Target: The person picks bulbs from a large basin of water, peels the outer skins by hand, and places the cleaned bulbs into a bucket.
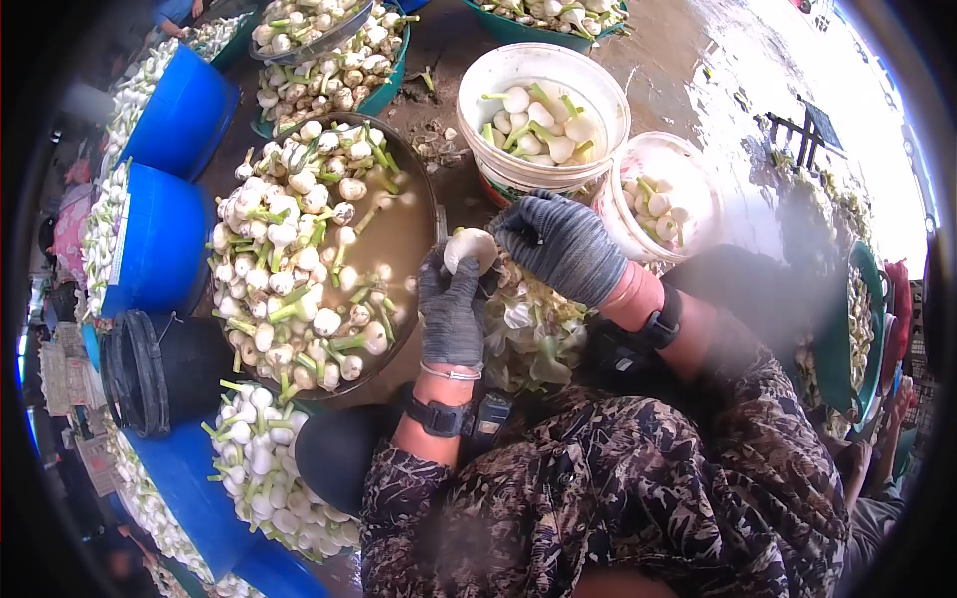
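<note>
My left hand (452, 317), in a grey knit glove, is closed around a white garlic bulb (471, 250) and holds it up in front of me. Just to its right is my right hand (564, 245), gloved the same way, with its fingers curled in. Whatever those fingers pinch, if anything, is too small or hidden to make out. Left of my hands stands a wide round basin (436, 199) of murky water, heaped with garlic bulbs (284, 234) on short green stems. Loose garlic skins (533, 344) are piled below my hands.
Ahead, a white bucket (477, 140) holds peeled bulbs in water, beside a second white bucket (703, 164) with fewer bulbs. Blue tubs (164, 244) of garlic and a black bucket (179, 369) line the left. A green tub (869, 359) stands far right, near another person's arm.
</note>
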### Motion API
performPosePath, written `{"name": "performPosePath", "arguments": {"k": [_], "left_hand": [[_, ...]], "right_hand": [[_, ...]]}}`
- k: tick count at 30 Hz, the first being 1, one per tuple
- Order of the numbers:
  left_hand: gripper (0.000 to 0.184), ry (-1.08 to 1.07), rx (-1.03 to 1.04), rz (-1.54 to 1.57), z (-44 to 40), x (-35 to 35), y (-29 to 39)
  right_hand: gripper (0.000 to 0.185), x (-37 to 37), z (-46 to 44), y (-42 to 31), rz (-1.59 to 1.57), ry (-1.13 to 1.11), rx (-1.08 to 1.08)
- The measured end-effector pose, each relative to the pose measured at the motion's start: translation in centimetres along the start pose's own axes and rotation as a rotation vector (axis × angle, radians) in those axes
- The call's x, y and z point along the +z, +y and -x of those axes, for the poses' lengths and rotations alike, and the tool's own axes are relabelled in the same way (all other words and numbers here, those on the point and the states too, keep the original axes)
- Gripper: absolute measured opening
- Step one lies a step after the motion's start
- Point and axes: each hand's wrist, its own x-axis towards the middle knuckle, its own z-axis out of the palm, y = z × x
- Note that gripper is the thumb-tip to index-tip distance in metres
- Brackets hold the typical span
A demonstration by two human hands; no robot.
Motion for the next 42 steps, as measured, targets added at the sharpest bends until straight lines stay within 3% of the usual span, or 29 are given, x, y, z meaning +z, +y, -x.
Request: {"name": "performPosePath", "arguments": {"k": [3, 5, 14, 16, 18, 20, 23, 26, 27, 30, 31, 33, 36, 39, 41, 42], "left_hand": [[0.043, 0.075, -0.006, -0.098, 0.0, 0.4, -0.3], [0.040, 0.049, 0.109, -0.326, -0.7, -0.7, -1.3], [0.035, -0.034, 0.278, -0.729, -0.8, -1.8, -0.5], [0.036, -0.039, 0.229, -0.706, -0.6, -1.8, -0.2], [0.038, -0.038, 0.184, -0.686, -0.1, -1.7, 0.2], [0.043, -0.153, 0.119, -0.375, 0.4, -1.5, 0.7], [0.049, -0.133, 0.016, -0.173, 1.1, -0.7, 1.6], [0.050, -0.191, -0.046, 0.037, 0.8, -1.8, 1.5], [0.050, -0.182, -0.094, 0.102, 0.8, -2.0, 1.6], [0.048, -0.252, -0.133, 0.214, 0.6, -2.9, 1.7], [0.049, -0.280, -0.167, 0.251, 0.7, -3.0, 1.7], [0.055, -0.350, -0.135, 0.130, 0.8, -3.0, 1.7], [0.063, -0.213, -0.131, -0.246, 2.1, -1.1, 2.5], [0.063, -0.212, -0.143, -0.356, 2.0, -0.9, 2.7], [0.062, -0.230, -0.191, -0.418, 1.5, -1.8, 2.3], [0.062, -0.296, -0.086, -0.502, 1.2, -1.9, 2.2]], "right_hand": [[0.009, 0.5, 0.1, 0.4, 0.112, -0.016, -0.030], [0.009, 0.8, 0.1, 0.3, 0.210, -0.012, -0.026], [0.008, 0.9, -0.2, 0.0, 0.233, -0.080, -0.002], [0.008, 1.1, -0.1, 0.1, 0.235, -0.085, 0.004], [0.007, 1.4, -0.2, 0.5, 0.032, -0.085, 0.091], [0.006, 1.5, -0.6, 1.9, -0.008, -0.054, 0.129], [0.008, 0.7, -0.9, 4.1, -0.004, -0.035, 0.165], [0.017, -0.4, -1.6, 4.6, 0.517, -0.270, 0.423], [0.017, -0.8, -1.5, 4.5, 0.515, -0.268, 0.421], [0.017, -1.4, -1.1, 2.6, 0.245, 0.008, 0.009], [0.017, -1.5, -1.1, 1.4, 0.242, 0.005, 0.007], [0.017, -1.3, -0.9, -0.4, 0.024, -0.097, -0.243], [0.016, -0.1, 0.2, -0.5, 0.140, -0.166, -0.223], [0.015, 0.5, 0.3, -0.5, 0.194, -0.170, -0.264], [0.016, 0.5, 0.6, -0.9, 0.236, -0.226, -0.097], [0.016, 0.7, 0.7, -0.8, 0.234, -0.229, -0.094]]}}
